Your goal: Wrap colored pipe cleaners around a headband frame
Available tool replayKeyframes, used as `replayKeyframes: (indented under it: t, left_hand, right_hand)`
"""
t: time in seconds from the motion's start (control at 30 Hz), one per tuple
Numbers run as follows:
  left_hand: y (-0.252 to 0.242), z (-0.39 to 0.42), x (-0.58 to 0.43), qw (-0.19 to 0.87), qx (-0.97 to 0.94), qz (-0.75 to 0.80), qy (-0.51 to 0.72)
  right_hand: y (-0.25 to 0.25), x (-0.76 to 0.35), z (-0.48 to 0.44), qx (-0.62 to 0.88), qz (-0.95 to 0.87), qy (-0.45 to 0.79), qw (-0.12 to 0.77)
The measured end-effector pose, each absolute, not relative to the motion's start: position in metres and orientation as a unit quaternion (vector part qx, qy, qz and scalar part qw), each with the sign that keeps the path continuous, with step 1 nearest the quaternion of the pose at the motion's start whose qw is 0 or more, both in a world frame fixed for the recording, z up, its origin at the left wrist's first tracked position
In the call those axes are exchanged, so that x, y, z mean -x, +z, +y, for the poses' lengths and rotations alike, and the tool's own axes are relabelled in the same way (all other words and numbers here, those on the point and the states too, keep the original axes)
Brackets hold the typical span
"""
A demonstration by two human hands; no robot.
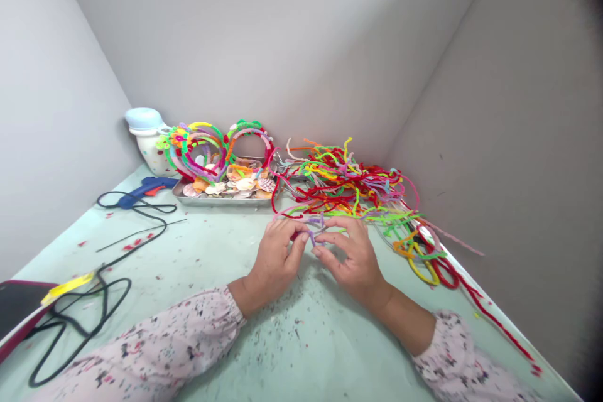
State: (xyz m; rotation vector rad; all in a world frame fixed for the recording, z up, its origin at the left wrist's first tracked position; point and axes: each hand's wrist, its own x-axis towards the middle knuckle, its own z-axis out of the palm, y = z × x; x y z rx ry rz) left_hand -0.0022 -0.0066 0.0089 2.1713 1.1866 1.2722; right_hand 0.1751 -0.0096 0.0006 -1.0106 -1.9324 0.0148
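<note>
Head view: I have the left hand (273, 264) and right hand (353, 257) pinching one purple pipe cleaner (311, 236); one glue gun (146, 190) lies at ten o'clock.

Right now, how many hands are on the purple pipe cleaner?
2: the bare left hand and the bare right hand, their fingertips meeting at the thin purple pipe cleaner. No other hands show.

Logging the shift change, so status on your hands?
Left hand, right hand: both on purple pipe cleaner. Pipe-cleaner pile just beyond them.
</note>
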Motion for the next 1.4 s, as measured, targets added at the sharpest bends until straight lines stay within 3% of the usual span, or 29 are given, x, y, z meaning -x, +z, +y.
replayKeyframes:
  t: [1.0, 1.4]
  left_hand:
    - [0.0083, -0.0051, 0.0014, 0.169, -0.800, 0.401, 0.412]
    - [0.0070, -0.0065, 0.0017, 0.190, -0.797, 0.385, 0.425]
  right_hand:
    - [-0.0005, -0.1756, -0.0093, 0.365, -0.802, 0.114, 0.460]
    - [-0.0067, -0.1749, -0.0021, 0.406, -0.777, 0.068, 0.477]
